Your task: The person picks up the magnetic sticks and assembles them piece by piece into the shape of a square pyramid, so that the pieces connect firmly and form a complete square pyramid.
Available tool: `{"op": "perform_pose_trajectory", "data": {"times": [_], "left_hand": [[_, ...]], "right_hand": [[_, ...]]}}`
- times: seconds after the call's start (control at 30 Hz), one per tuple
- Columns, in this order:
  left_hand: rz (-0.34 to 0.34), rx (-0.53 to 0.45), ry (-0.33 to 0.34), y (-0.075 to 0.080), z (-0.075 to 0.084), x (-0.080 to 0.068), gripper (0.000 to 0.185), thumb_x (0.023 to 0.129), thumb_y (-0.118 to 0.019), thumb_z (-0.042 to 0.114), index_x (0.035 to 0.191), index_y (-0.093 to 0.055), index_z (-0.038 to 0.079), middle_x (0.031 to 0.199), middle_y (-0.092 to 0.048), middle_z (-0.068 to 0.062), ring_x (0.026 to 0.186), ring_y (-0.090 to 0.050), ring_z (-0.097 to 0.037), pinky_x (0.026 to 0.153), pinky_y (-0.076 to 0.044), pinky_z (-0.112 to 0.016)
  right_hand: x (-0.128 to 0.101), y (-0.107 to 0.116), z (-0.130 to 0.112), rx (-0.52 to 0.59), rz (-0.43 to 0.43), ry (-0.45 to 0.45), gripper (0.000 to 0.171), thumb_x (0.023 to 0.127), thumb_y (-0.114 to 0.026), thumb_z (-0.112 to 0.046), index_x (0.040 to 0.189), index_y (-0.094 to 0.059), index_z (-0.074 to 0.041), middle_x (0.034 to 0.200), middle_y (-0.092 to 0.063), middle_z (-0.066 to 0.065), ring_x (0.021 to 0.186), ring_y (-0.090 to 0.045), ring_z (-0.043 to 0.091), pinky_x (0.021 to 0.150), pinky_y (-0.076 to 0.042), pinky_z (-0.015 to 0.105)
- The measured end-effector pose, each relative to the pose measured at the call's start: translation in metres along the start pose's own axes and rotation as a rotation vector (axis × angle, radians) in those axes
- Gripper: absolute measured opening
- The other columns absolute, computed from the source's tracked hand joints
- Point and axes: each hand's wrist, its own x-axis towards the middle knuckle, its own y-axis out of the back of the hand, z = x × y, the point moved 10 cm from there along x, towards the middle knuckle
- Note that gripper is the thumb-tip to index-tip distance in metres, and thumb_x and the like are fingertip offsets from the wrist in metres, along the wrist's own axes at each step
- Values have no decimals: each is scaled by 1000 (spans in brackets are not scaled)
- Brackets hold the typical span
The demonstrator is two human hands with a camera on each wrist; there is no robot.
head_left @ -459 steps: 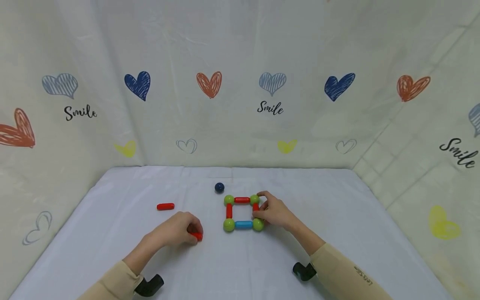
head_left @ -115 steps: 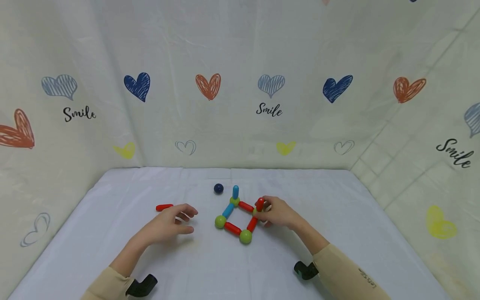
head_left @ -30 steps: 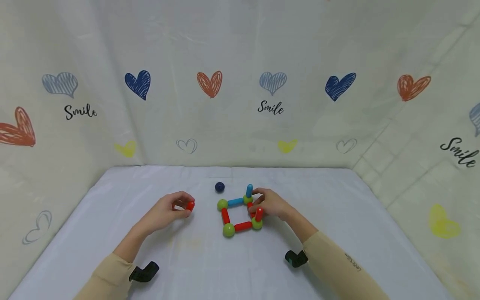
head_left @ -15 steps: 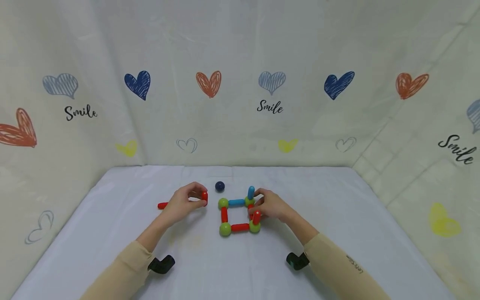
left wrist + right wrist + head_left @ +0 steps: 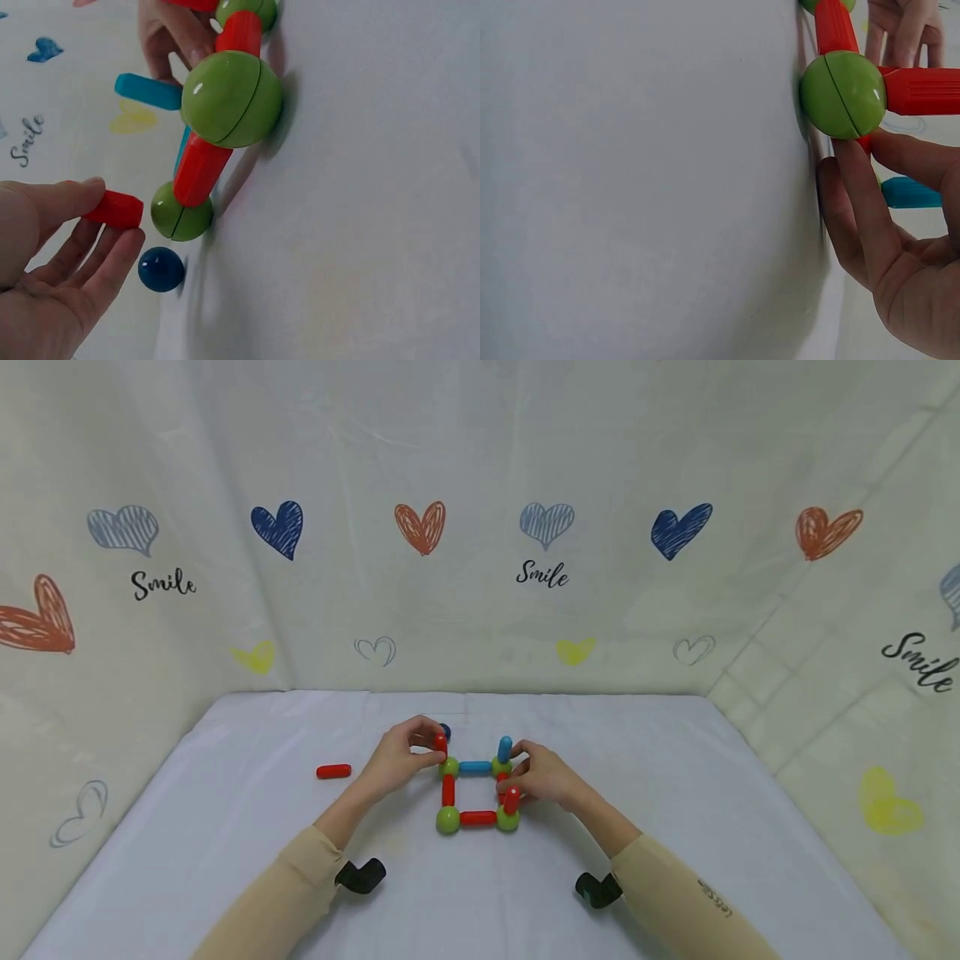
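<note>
Red rod (image 5: 441, 743) is pinched upright in the left hand (image 5: 397, 761), its lower end just above the frame's (image 5: 477, 793) far-left ball (image 5: 448, 767). The right hand (image 5: 545, 774) curls its fingers round the frame's right side, steadying it. The desk (image 5: 675, 827) leaves room on every side; a spare rod (image 5: 333, 771) lies well left.

dark blue ball (image 5: 446, 730) half behind left hand (image 5: 397, 758)
</note>
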Motion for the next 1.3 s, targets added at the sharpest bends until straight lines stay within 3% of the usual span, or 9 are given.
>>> {"op": "perform_pose_trajectory", "data": {"times": [0.6, 1.03, 1.3], "left_hand": [[-34, 14, -21, -13, 0, 9, 34, 92, -77, 5, 124, -66, 9, 114, -67, 0, 108, -66, -23, 92, -56, -40], [-39, 25, -35, -12, 1, 6, 36, 92, -77, 6, 126, -65, 10, 114, -68, 0, 108, -66, -23, 91, -57, -40], [-29, 11, -15, -5, -8, 0, 39, 92, -78, 10, 128, -61, 13, 118, -66, -3, 108, -64, -23, 88, -58, -37]], "right_hand": [[-5, 1, -3, 13, -9, 15, 54, 86, -84, -15, 127, -52, -3, 91, -65, 9, 77, -66, 22, 71, -60, 34], [0, 3, -6, -14, -6, 39, 59, 92, -79, -21, 143, -54, -7, 108, -63, 13, 89, -66, 23, 73, -61, 37], [4, 3, -14, -68, 4, 72, 34, 97, -73, -19, 129, -69, -9, 112, -63, 14, 86, -66, 22, 73, -60, 34]]}}
